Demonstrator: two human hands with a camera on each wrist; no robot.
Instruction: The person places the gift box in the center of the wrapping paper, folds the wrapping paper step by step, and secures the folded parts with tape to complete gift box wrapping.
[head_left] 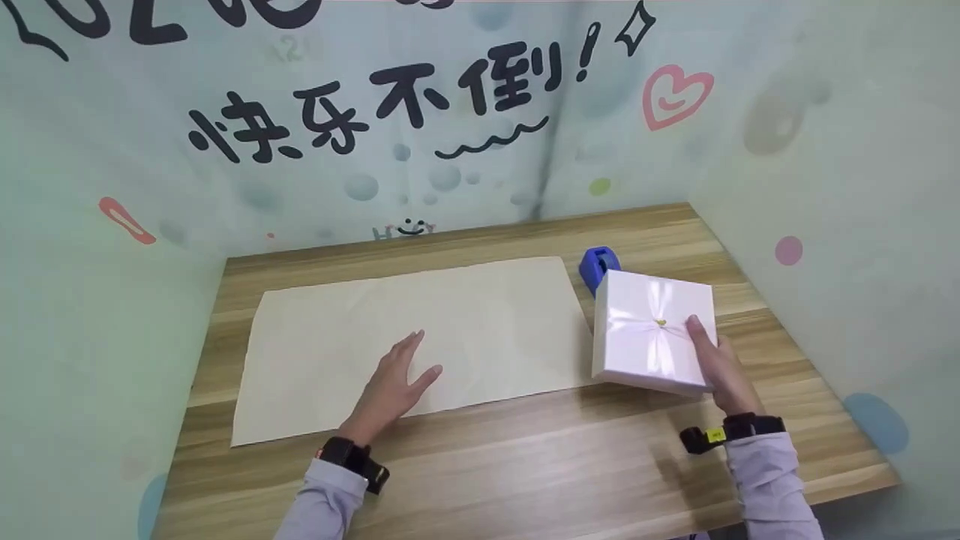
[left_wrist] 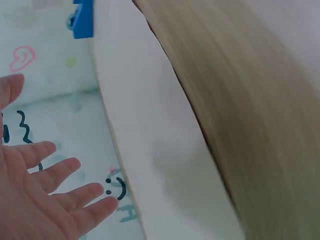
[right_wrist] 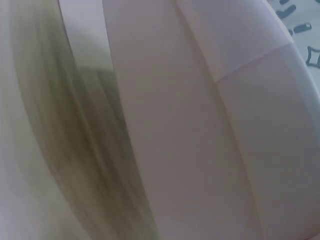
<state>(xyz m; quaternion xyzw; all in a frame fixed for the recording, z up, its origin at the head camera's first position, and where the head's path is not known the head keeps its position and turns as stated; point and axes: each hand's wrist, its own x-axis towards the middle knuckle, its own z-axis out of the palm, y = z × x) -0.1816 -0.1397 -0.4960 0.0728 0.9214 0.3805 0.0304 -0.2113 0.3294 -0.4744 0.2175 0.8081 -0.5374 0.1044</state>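
Observation:
My right hand [head_left: 727,375] grips a square white gift box [head_left: 634,352] at its right side. The thumb lies on the lid; the other fingers are hidden behind the box. A shiny white ribbon bow with a small gold centre crosses the lid. In the right wrist view the box's side [right_wrist: 170,125] fills much of the frame. A large cream sheet of paper [head_left: 487,322] lies flat on the table, and the box overlaps its right end in the head view. Over the sheet's front part is my left hand [head_left: 390,386], its fingers extended and holding nothing.
A blue tape dispenser [head_left: 598,262] stands behind the box, partly hidden by it. The wood-grain table [head_left: 510,465] is bounded by printed panels [head_left: 450,180] at the back and both sides. Its front right corner lies beside my right forearm.

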